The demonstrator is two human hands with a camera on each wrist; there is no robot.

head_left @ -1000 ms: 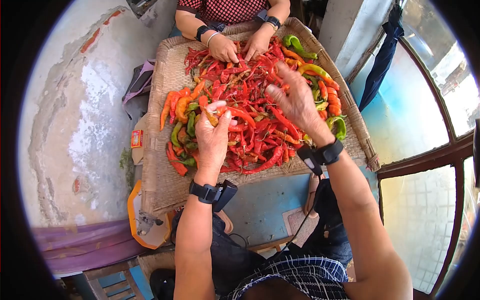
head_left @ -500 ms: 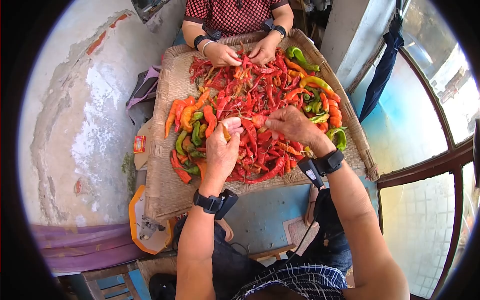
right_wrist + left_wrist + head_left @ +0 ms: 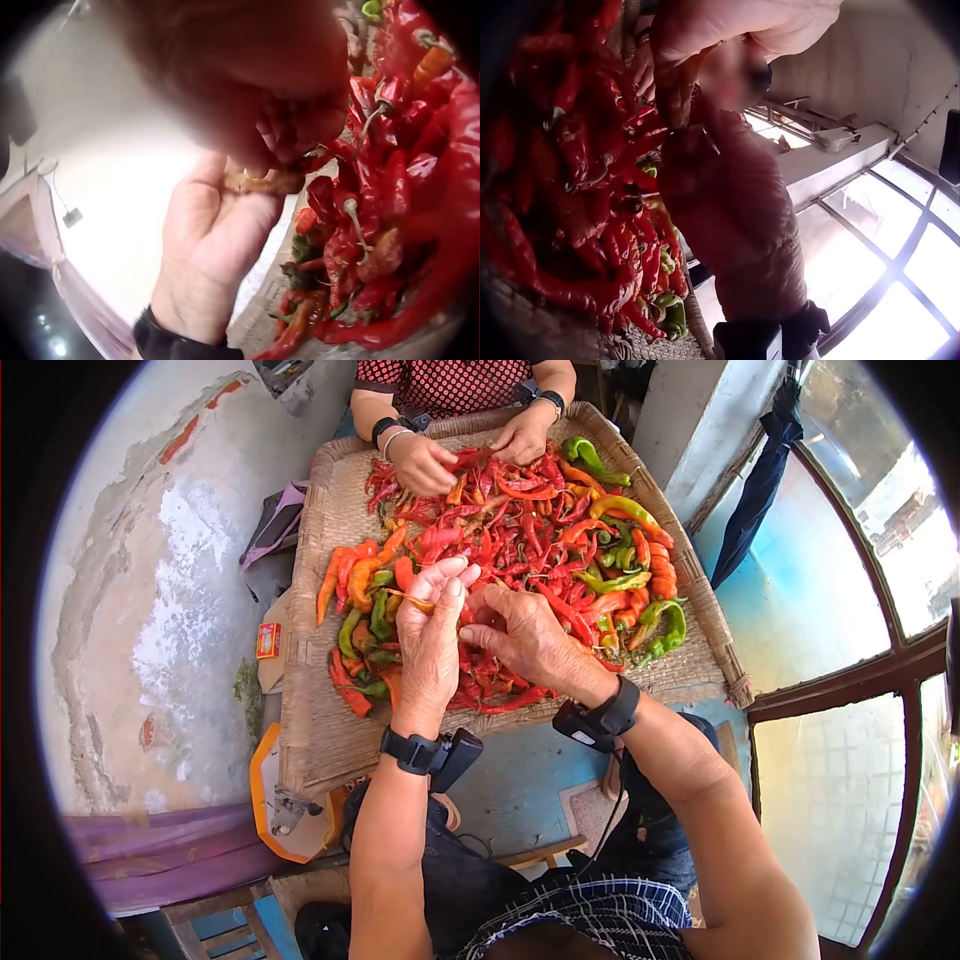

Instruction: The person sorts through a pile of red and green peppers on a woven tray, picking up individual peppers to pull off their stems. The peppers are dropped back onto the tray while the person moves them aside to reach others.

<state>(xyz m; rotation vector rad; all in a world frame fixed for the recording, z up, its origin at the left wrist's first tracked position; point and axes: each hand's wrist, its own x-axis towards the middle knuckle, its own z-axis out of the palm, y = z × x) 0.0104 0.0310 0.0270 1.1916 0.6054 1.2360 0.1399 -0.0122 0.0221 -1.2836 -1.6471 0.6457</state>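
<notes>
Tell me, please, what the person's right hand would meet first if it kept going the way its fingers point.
Most likely the left hand: the right hand points leftward at it, fingertips already close to the chili piece held there, though depth is unclear.

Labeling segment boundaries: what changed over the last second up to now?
The right hand swung down from above the chilies and now meets the left hand, both gripping one small dried chili. The left hand's grip stayed put; the woven tray stayed too.
</notes>
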